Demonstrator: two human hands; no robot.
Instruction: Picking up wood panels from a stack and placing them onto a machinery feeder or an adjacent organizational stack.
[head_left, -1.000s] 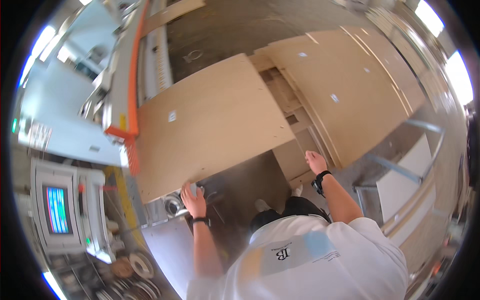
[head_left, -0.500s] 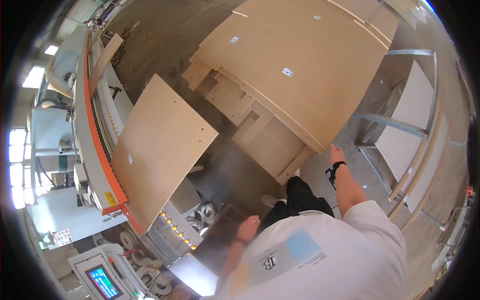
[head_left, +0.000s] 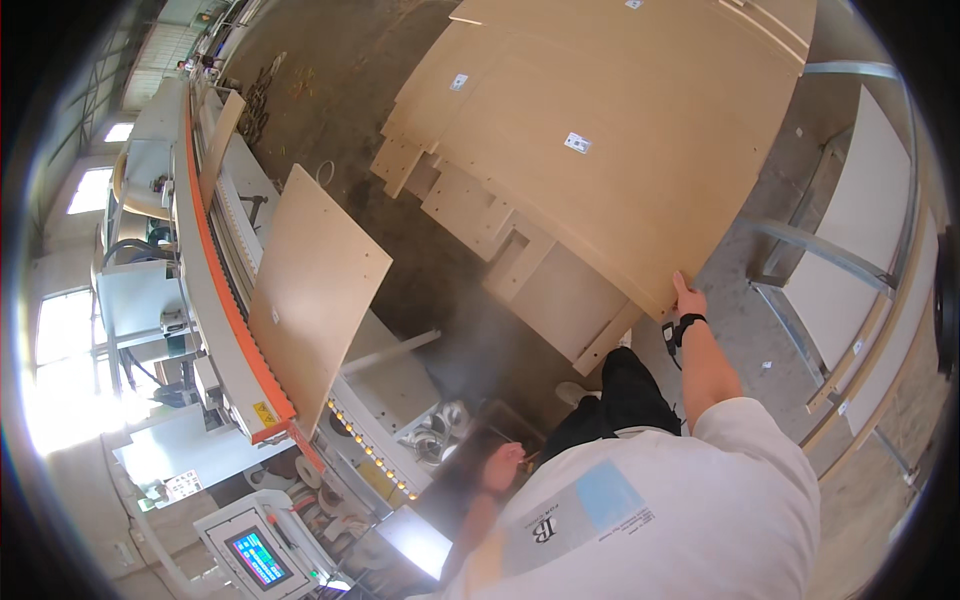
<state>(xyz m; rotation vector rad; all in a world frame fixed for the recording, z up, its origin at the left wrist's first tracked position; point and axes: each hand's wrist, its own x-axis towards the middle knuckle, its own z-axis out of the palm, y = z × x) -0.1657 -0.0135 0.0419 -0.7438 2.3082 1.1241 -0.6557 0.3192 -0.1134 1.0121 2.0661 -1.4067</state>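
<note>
My right hand (head_left: 688,298) grips the near right corner of the large tan top board (head_left: 610,170) of a stack. Its thumb lies on the upper face, and the fingers under the edge are hidden. A black band with a small device (head_left: 680,331) is on that wrist. My left hand (head_left: 503,466) hangs low beside my body, near the machine's end. Blur and haze hide how its fingers are set. On the edge of a long machine (head_left: 225,330) to the left rests another tan panel (head_left: 315,290) with drilled holes.
Smaller boards (head_left: 470,205) jut out from under the stack. A metal frame (head_left: 820,245) with a white panel (head_left: 850,230) stands at the right. At the lower left are a control screen (head_left: 258,556) and rolls of edge strip (head_left: 310,472). A row of yellow rollers (head_left: 370,450) lines the machine's end.
My right hand has closed on the corner of the top board. The panel on the machine has moved further along it and appears narrower. The whole view has shifted slightly.
</note>
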